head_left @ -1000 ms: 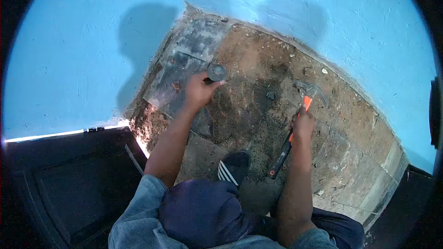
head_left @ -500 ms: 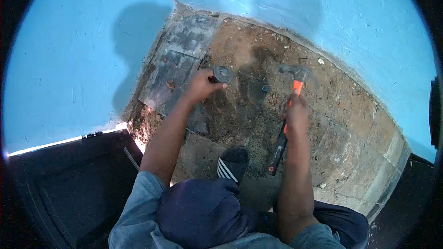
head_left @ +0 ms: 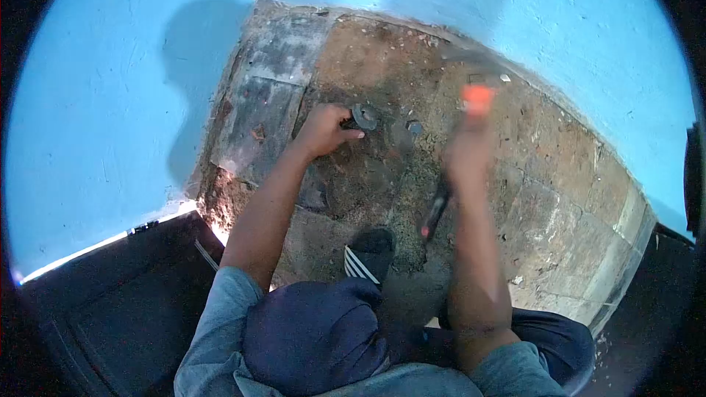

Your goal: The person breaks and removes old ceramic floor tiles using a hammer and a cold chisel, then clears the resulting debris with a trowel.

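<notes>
My left hand [head_left: 323, 131] is closed around a chisel, whose round grey guard [head_left: 364, 117] faces up just past my fingertips. The chisel's lower end is hidden. My right hand [head_left: 469, 158] grips a claw hammer [head_left: 478, 100] by its orange and black handle. Motion smears both that hand and the hammer, and the hammer head is only a faint grey streak near the far wall. The hammer is apart from the chisel. Below them lies the floor, where bare brown dirt [head_left: 360, 59] shows beside worn stone tiles [head_left: 276, 48].
A small bluish-grey chip [head_left: 414, 127] rests on the dirt between my hands. Light blue walls [head_left: 110, 103] meet in the corner ahead. At the lower left stands a dark door panel [head_left: 125, 294]. My foot in a black striped slide [head_left: 368, 254] is close below the work area.
The hammer has swung up and away from me, its head now blurred near the far wall. My left hand keeps its hold on the chisel, and the view has shifted slightly.
</notes>
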Motion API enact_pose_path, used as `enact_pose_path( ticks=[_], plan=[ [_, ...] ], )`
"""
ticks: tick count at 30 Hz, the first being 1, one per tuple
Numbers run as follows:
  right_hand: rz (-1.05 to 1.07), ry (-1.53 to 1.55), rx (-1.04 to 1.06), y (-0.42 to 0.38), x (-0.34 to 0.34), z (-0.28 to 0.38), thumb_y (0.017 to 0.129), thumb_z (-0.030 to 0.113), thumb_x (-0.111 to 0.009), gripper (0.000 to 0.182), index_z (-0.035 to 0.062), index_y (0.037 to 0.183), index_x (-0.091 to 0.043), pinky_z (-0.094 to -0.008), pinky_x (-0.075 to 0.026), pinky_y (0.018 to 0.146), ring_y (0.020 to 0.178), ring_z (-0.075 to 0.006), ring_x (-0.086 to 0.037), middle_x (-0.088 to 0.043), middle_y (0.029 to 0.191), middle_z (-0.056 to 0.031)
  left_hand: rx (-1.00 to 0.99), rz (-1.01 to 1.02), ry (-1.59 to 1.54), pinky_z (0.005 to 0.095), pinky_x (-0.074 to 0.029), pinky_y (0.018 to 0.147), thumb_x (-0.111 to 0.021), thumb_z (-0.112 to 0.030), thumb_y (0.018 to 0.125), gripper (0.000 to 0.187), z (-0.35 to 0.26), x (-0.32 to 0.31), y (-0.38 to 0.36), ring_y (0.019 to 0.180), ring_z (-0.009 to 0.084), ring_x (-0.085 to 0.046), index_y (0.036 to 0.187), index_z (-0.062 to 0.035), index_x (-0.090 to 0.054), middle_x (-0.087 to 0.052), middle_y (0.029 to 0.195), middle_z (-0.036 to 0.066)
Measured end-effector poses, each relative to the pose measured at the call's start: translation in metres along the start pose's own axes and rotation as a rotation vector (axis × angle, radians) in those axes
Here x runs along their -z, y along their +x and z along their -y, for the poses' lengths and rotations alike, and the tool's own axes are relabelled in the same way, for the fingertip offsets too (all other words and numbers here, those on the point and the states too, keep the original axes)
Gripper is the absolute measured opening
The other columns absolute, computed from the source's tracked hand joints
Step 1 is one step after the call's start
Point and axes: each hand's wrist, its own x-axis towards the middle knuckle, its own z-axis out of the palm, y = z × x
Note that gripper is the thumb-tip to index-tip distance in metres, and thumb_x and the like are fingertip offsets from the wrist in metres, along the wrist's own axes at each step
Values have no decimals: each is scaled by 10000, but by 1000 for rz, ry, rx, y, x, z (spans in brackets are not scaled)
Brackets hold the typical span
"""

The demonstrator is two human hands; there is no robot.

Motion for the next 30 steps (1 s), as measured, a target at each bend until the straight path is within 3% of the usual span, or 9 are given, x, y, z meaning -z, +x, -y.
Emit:
enact_pose_path(
  ticks=[2, 5, 8, 14, 17, 19, 22, 24, 30],
  plan=[
    [369, -129, 240, -23, -54, -10, 1012, 444, -504, 514, -38, 1090, -662, -496, -504, 839, 975, -455, -660, -684, 962, -294, -31, -44, 28, 462, -512, 741, -838, -332, 760, 360, -2, -4, 2, 837, 378, -666, 979, -64, -738, -679, 848, 177],
    [486, 88, -68, -23, -37, -10, 1006, 445, -519, 518, -38, 1131, -658, -482, -500, 865, 995, -454, -656, -684, 984, -291, -85, -95, 37, 455, -511, 733, -841, -344, 755, 369, 7, -5, 3, 831, 378, -663, 967, -59, -738, -676, 848, 175],
    [237, 97, 82, 3, -18, -24, 1022, 427, -504, 460, 0, 1087, -660, -349, -494, 687, 751, -182, -607, -648, 841, -106, 13, -28, 24, 450, -513, 735, -843, -346, 754, 374, 0, 8, -2, 847, 368, -670, 979, -63, -746, -690, 898, 172],
    [-166, 832, -29, 28, 110, 54, 1039, 394, -473, 378, 69, 867, -559, -271, -387, 529, 585, -121, -492, -530, 706, -18, 35, -58, -15, 436, -519, 758, -846, -298, 758, 354, -14, 16, -11, 890, 349, -684, 1015, -73, -755, -711, 993, 162],
    [-362, 985, 42, 23, 106, 58, 1039, 340, -469, 337, 73, 846, -540, -271, -398, 517, 555, -121, -492, -511, 667, -10, 37, -66, 0, 431, -519, 767, -850, -257, 752, 341, -10, 11, -10, 897, 346, -684, 1020, -70, -752, -711, 995, 156],
    [-444, 348, 208, 18, 39, 11, 1027, 241, -494, 300, 67, 787, -542, -319, -446, 512, 571, -148, -558, -556, 659, -39, -74, -144, -85, 431, -518, 769, -853, -244, 743, 339, -1, 3, -12, 891, 345, -682, 1013, -66, -752, -708, 980, 154],
    [296, -52, 326, -39, -54, -7, 1019, 376, -506, 459, -58, 941, -634, -457, -488, 722, 705, -298, -619, -610, 724, -156, -82, -177, -46, 430, -517, 765, -856, -258, 735, 342, 3, 2, -12, 872, 343, -677, 998, -66, -753, -699, 947, 156],
    [543, 165, -68, -40, -41, -5, 1012, 396, -514, 472, -54, 1013, -657, -510, -486, 805, 940, -496, -651, -672, 895, -314, -39, -197, -80, 427, -517, 763, -853, -255, 736, 328, -6, 10, -14, 861, 341, -674, 987, -68, -756, -693, 925, 155],
    [466, 243, -209, -35, -16, -10, 1014, 442, -513, 512, -44, 1069, -664, -472, -500, 816, 882, -404, -684, -691, 878, -254, -36, -172, -66, 427, -520, 766, -848, -267, 744, 328, -16, 14, -18, 877, 340, -678, 975, -52, -756, -703, 963, 159]
  ],
)
